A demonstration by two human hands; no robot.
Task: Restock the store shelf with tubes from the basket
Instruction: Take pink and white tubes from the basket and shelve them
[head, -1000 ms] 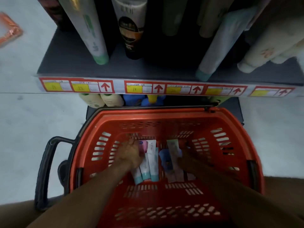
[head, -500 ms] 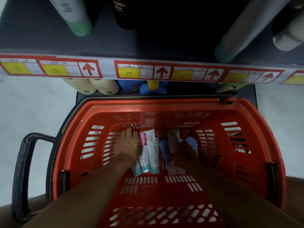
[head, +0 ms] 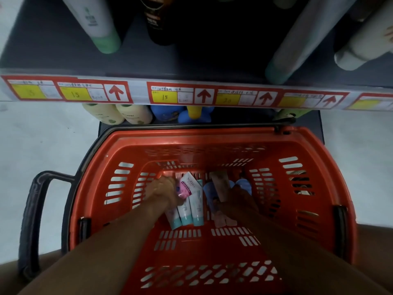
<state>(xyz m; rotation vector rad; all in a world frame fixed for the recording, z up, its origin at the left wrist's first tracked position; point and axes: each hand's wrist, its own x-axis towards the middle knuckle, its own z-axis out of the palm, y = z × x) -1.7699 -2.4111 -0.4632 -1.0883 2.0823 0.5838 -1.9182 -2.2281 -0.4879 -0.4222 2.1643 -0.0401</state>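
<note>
Shelf tags marked "15"

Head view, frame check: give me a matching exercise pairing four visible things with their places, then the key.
Things:
1. white tubes with teal caps
2. red plastic basket
3. cream bottles with green caps
4. tall white tube with green cap

Places:
A. on the floor, against the shelving
B. standing on the upper shelf, at its left
C. lying in the basket beside the left hand
D. tucked under the price-label strip, on the lower shelf

Pairs: 1-C, 2-A, 3-D, 4-B
</note>
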